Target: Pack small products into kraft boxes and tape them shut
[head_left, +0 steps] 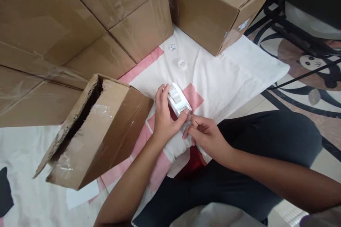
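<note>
My left hand [163,118] is wrapped round a white tape dispenser [178,100] that rests on a white and pink cloth [213,74] on the floor. My right hand [204,133] pinches at the dispenser's front end, where the clear tape comes out; the tape end itself is too small to make out. An open, tilted cardboard box [106,131] lies just to the left of my left hand, its torn opening facing up and left.
Large taped cardboard boxes [66,25] stand behind at the left and another box [218,7] at the back right. A small tape ring [182,63] and a paper scrap [172,46] lie on the cloth. A patterned rug [306,88] and a black cable [303,76] lie at the right.
</note>
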`<state>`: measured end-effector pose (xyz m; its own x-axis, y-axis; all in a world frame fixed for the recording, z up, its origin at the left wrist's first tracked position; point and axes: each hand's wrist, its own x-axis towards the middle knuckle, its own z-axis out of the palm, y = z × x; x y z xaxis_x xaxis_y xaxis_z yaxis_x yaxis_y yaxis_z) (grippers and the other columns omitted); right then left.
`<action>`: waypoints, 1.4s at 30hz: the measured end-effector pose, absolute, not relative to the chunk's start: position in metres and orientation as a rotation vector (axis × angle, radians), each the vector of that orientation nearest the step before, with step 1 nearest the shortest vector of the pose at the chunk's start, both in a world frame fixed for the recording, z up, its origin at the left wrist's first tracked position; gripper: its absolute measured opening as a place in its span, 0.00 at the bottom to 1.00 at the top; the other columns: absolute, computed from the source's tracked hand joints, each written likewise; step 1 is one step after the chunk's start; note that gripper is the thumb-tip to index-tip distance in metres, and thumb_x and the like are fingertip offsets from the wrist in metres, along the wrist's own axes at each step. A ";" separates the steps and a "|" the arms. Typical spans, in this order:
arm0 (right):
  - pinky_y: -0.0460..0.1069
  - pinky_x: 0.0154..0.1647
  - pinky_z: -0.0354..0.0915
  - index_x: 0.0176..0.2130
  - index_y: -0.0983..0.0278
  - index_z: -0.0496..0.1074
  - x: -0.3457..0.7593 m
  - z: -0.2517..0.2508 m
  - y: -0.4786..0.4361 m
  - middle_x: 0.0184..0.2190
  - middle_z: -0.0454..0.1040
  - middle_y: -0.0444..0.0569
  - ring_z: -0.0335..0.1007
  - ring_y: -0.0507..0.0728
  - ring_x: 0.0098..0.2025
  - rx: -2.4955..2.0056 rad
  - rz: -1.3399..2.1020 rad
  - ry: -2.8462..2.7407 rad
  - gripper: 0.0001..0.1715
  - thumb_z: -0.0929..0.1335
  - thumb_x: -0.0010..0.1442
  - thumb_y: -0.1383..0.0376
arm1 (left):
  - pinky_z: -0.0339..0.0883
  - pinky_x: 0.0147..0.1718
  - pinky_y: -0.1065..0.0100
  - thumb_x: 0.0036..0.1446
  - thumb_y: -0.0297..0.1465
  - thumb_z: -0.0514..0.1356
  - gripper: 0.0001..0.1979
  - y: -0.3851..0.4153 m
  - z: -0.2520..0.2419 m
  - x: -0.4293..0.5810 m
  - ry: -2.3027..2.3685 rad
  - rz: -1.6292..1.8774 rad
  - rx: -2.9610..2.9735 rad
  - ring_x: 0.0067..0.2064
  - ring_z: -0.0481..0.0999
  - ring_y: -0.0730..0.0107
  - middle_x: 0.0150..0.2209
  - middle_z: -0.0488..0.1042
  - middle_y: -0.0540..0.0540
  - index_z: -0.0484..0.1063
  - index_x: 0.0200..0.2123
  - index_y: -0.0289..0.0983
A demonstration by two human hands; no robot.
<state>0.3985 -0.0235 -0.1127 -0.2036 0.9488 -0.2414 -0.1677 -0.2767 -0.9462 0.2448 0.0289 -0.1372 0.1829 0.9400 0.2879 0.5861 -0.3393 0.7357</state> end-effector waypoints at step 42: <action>0.47 0.21 0.59 0.18 0.59 0.54 0.388 -0.127 -0.027 0.17 0.73 0.42 0.64 0.50 0.18 -1.189 1.347 -1.109 0.20 0.66 0.55 0.69 | 0.49 0.66 0.44 0.48 0.53 0.68 0.54 0.036 -0.140 0.235 1.519 0.890 1.975 0.71 0.53 0.44 0.71 0.52 0.36 0.44 0.71 0.47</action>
